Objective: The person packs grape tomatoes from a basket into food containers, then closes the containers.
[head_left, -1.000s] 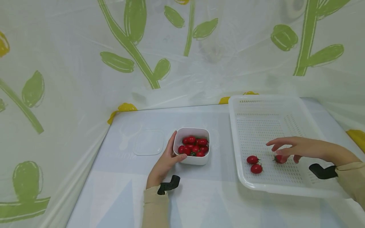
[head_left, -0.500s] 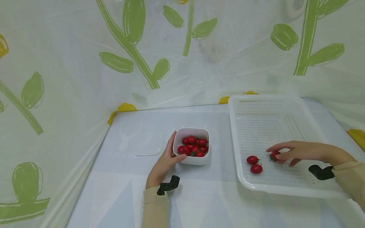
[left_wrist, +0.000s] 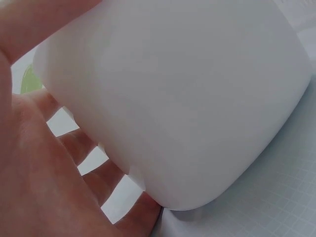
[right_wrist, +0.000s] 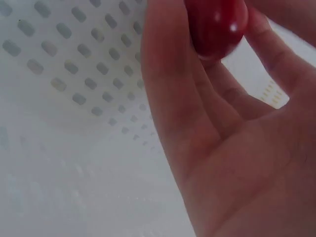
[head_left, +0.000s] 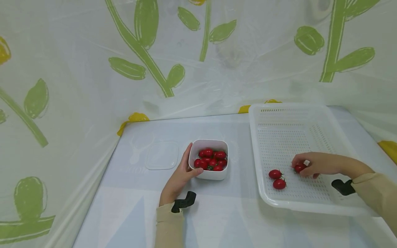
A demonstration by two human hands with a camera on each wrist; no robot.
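My left hand (head_left: 176, 181) grips a small white square container (head_left: 212, 175) at its left side, thumb at the front rim and fingers along the wall. Several cherry tomatoes (head_left: 208, 152) lie inside it. In the left wrist view the smooth container wall (left_wrist: 187, 98) fills most of the picture. Over on the right, my right hand (head_left: 328, 163) reaches into a white perforated basket (head_left: 256, 155) and pinches a cherry tomato (head_left: 299, 168) between thumb and fingers. The right wrist view shows that red tomato (right_wrist: 217, 29) among the fingers. Beside it in the basket lie two more cherry tomatoes (head_left: 275, 174).
A clear square lid (head_left: 162, 155) lies flat on the table (head_left: 211, 213), left of the container. Behind the table hangs a pale curtain (head_left: 201, 86) printed with green leaves. The basket's raised rim stands between the right hand and the container.
My right hand has lowered in the basket, and its fingers have closed round the cherry tomato, which has shifted slightly left. My left hand and the container have stayed put.
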